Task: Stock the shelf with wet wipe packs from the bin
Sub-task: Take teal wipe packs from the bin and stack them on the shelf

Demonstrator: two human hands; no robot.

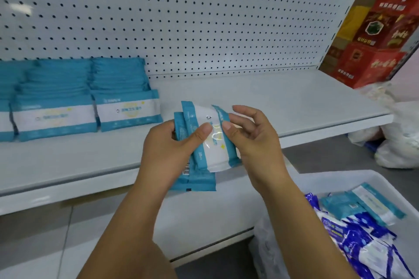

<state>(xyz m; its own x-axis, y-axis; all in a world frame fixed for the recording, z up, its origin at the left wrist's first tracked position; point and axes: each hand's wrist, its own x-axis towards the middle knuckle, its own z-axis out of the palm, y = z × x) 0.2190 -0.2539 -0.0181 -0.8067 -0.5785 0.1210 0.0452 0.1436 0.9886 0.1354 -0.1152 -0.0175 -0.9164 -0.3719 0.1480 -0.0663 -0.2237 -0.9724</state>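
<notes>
My left hand (167,147) grips a small stack of teal-and-white wet wipe packs (204,142) held upright over the front of the white shelf (272,97). My right hand (249,133) pinches the top right edge of the front pack with thumb and fingertips. Rows of the same teal packs (127,106) stand stocked at the shelf's left, against the pegboard back. The white bin (403,199) at lower right holds a few teal packs (362,204) and several dark blue packs (367,244).
Red and yellow cartons (374,36) are stacked beyond the shelf's right end. White plastic bags (399,138) lie on the grey floor at right. A lower shelf (204,222) juts out beneath my forearms.
</notes>
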